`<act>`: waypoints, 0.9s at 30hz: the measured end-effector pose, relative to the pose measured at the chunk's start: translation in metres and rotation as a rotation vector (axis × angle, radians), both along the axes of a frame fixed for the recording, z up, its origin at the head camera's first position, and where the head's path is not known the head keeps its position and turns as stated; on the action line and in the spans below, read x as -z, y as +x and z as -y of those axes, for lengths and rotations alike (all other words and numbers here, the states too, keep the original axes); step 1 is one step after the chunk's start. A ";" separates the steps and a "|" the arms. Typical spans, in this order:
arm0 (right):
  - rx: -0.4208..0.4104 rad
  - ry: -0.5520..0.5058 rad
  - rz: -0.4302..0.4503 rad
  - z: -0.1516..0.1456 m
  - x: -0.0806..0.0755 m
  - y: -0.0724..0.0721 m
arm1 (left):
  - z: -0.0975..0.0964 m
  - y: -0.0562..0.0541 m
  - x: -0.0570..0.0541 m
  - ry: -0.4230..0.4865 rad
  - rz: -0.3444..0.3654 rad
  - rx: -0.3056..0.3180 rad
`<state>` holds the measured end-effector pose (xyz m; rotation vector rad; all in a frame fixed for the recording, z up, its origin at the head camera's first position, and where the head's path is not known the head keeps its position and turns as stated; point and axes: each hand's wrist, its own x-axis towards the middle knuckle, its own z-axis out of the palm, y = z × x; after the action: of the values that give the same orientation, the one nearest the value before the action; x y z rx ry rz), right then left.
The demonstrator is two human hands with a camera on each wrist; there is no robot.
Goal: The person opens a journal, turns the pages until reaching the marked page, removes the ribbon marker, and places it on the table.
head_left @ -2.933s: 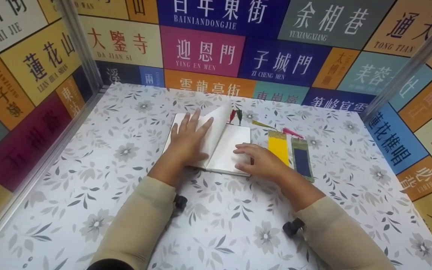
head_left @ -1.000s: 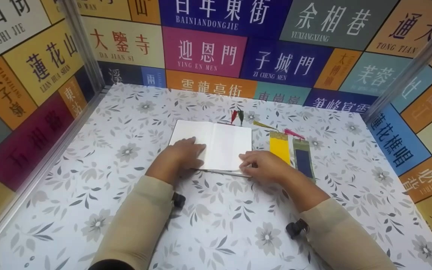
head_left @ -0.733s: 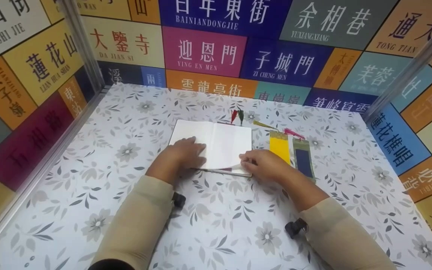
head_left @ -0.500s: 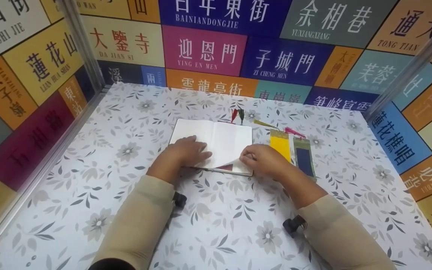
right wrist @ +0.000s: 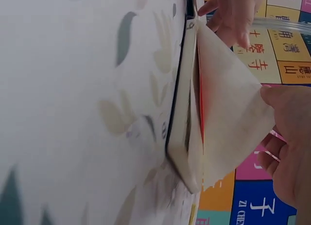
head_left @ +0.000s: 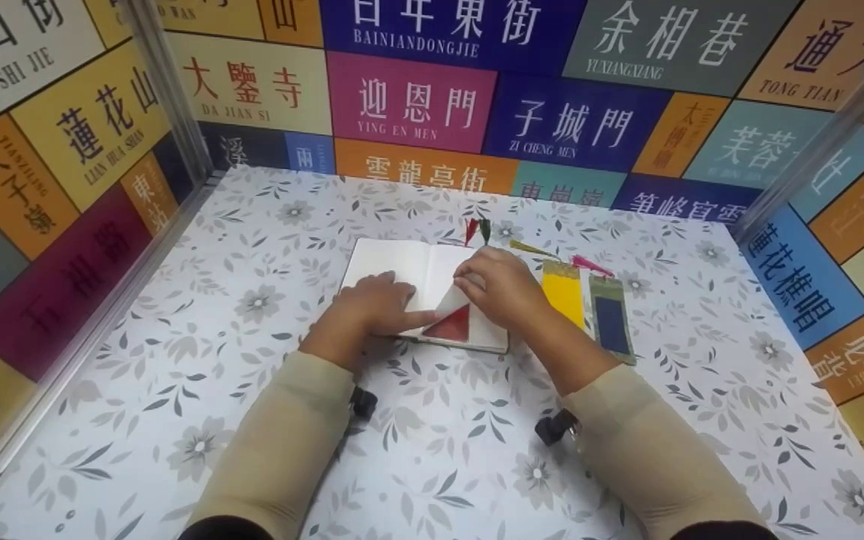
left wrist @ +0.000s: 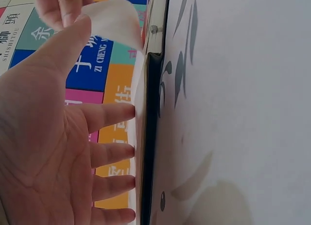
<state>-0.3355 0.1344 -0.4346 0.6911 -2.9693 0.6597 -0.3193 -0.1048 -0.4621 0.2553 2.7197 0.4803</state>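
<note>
An open notebook (head_left: 481, 330) with blank white pages lies on the table. My right hand (head_left: 503, 289) pinches the lower corner of a right-hand page (right wrist: 233, 103) and holds it raised. Under the lifted page a red bookmark (head_left: 451, 326) shows in part; a red tassel (head_left: 471, 231) and a dark green tassel (head_left: 485, 231) stick out past the book's top edge. My left hand (head_left: 376, 304) rests on the left page with its fingers spread. In the left wrist view the fingertips of the left hand (left wrist: 43, 137) press on the paper, its thumb close to the curled page.
Right of the notebook lie a yellow bookmark (head_left: 563, 296) with an olive tassel and a dark blue one (head_left: 612, 322) with a green border; a pink tassel (head_left: 589, 265) lies above. Panels with printed characters (head_left: 409, 101) surround the flower-patterned table (head_left: 432, 450).
First my left hand settles a turned page flat on the left side. My right hand then takes a right-page corner and moves up and left, peeling it back and uncovering part of the red bookmark.
</note>
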 end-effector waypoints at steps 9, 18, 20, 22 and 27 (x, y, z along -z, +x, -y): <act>-0.070 -0.024 -0.143 0.020 -0.007 -0.004 | -0.009 0.002 0.001 0.009 -0.054 -0.048; -0.122 -0.083 -0.206 0.019 -0.003 -0.003 | -0.014 -0.001 0.002 -0.061 -0.137 -0.045; -0.113 -0.087 -0.200 0.017 -0.003 -0.002 | -0.014 -0.002 0.002 -0.062 -0.149 -0.056; -0.092 -0.088 -0.191 0.015 -0.003 -0.002 | -0.014 -0.003 0.003 -0.055 -0.170 -0.071; -0.043 -0.124 -0.167 0.010 -0.002 -0.003 | -0.012 -0.004 0.003 0.012 -0.235 -0.115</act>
<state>-0.3390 0.1249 -0.4325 0.7614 -2.7434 0.7424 -0.3231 -0.0931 -0.4654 0.1679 2.9744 0.5281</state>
